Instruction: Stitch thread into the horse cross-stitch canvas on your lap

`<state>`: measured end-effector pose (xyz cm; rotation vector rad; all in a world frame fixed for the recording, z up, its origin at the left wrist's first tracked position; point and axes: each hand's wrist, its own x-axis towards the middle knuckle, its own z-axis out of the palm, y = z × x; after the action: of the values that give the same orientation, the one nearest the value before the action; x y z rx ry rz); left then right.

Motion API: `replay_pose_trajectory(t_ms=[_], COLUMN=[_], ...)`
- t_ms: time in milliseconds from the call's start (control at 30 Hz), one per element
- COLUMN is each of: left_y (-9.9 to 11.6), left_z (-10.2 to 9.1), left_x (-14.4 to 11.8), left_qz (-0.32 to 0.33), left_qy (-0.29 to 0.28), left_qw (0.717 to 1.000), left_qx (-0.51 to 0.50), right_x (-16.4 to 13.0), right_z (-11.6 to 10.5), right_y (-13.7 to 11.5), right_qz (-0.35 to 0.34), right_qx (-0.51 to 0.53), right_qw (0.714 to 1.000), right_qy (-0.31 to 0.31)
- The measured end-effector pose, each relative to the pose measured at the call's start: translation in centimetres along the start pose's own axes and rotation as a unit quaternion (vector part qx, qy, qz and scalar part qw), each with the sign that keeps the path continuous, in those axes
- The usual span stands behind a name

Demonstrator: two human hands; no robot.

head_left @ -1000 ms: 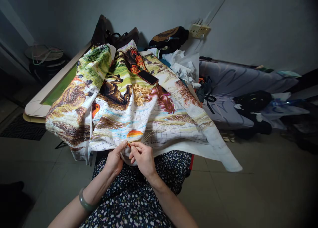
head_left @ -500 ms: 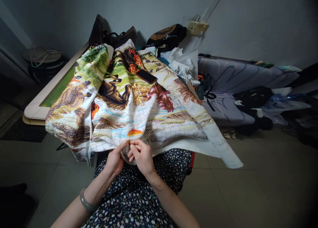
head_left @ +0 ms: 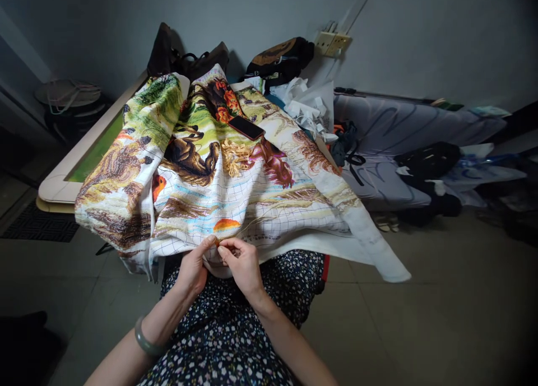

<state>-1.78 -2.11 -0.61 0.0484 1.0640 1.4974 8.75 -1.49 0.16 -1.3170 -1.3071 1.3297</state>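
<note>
From the head camera, a partly stitched cross-stitch cloth [head_left: 290,212] lies draped over a table [head_left: 56,185] and runs on toward the person's lap. Its broadest spread is from left to right; the near edge crosses above the floral clothing [head_left: 227,330], and one pale corner points down and to the right, hanging past the lap over the floor. The left part is folded up in a thick ridge that runs away from the person. Printed grid lines show on the white parts, with a brown horse motif [head_left: 193,159] in the middle and an orange patch [head_left: 226,224] close to the hands.

The left hand [head_left: 194,269] grips the near edge, thumb on top and the other fingers curled beneath, so the fabric is pinched between them. The right hand [head_left: 244,265] is just beside it, thumb and forefinger pressed together in a fine pinch by a small orange spot; whatever sits between those fingertips is probably thread or a needle, but too small to make out.

Beyond the hands, a phone [head_left: 246,127] lies on the cloth, with a bundle of yellow thread [head_left: 235,156] just on its near side.
</note>
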Motion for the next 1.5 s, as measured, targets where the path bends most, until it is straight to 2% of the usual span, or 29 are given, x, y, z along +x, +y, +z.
replay_pose_trajectory(t_ms=[233, 533, 833, 1000, 1133, 1233, 1300, 1400, 1467, 1500], left_y=[0.1, 0.2, 0.4, 0.3, 0.1, 0.1, 0.1, 0.2, 0.2, 0.2], left_z=[0.3, 0.2, 0.4, 0.2, -0.2, -0.4, -0.3, 0.0, 0.0, 0.0], left_x=[0.0, 0.1, 0.1, -0.1, -0.2, -0.2, -0.2, -0.3, -0.3, -0.2], left_qz=[0.027, -0.010, -0.023, -0.020, -0.017, -0.009, -0.006, -0.010, 0.006, 0.016], left_qy=[0.007, 0.019, 0.033, 0.010, -0.013, -0.024, -0.033, -0.055, -0.052, -0.044], left_qw=[1.000, 1.000, 0.999, 1.000, 1.000, 1.000, 0.999, 0.998, 0.999, 0.999], left_qx=[0.004, 0.001, 0.000, 0.002, -0.001, 0.001, 0.006, 0.002, -0.011, -0.019], right_x=[-0.1, -0.2, 0.1, 0.5, 1.2, 1.5, 1.6, 1.5, 1.3, 1.1], right_z=[0.0, 0.3, 1.1, 1.1, 0.2, 0.0, 0.0, -1.3, -4.3, -6.6], right_y=[0.5, 1.1, 1.1, 0.5, -0.5, -1.4, -2.1, -4.0, -5.7, -6.6], right_qz=[-0.029, -0.051, -0.037, -0.027, -0.091, -0.132, -0.139, -0.137, -0.136, -0.133], right_qx=[-0.024, -0.029, -0.010, 0.018, -0.085, -0.200, -0.232, -0.143, 0.008, 0.097], right_qw=[0.999, 0.998, 0.998, 0.998, 0.992, 0.970, 0.962, 0.980, 0.990, 0.984], right_qy=[0.005, 0.017, 0.046, 0.060, -0.003, -0.037, -0.043, -0.017, 0.035, 0.069])
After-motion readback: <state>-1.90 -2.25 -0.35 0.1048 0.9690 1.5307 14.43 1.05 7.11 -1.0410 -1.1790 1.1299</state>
